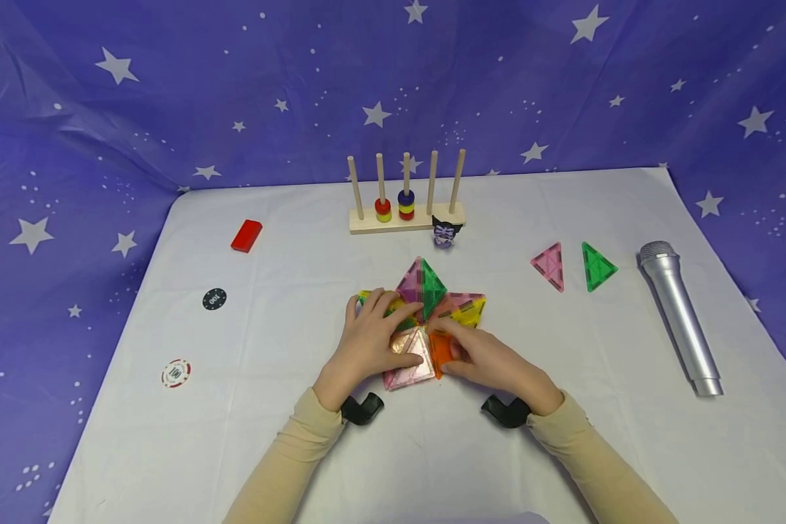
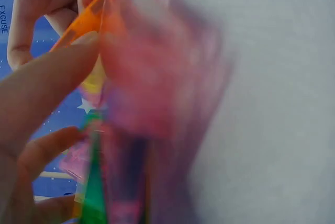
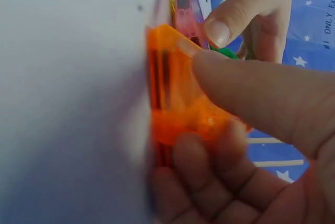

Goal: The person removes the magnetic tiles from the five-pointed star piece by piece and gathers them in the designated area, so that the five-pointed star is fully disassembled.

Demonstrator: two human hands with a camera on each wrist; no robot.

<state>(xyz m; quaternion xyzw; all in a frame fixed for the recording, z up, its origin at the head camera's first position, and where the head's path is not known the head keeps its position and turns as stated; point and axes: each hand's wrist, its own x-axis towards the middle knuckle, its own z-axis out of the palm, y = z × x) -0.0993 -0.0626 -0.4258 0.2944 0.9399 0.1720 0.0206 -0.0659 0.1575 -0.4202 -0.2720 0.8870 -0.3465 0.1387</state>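
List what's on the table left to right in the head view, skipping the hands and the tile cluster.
white poker chip → black poker chip → red block → wooden peg rack → pink triangle tile → green triangle tile → silver microphone

A white-clothed surface (image 1: 301, 451) carries a wooden peg rack (image 1: 406, 217), a small figurine (image 1: 445, 233), a red block (image 1: 246, 236); two poker chips (image 1: 214, 299) lie left. Centre, a cluster of coloured triangle tiles (image 1: 426, 291); right, pink and green triangles (image 1: 573, 266), a silver microphone (image 1: 679, 314).

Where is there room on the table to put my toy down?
Bare cloth lies between the red block and the peg stand, and between the loose triangles and the near edge. It's crowded where both hands work the tile cluster.
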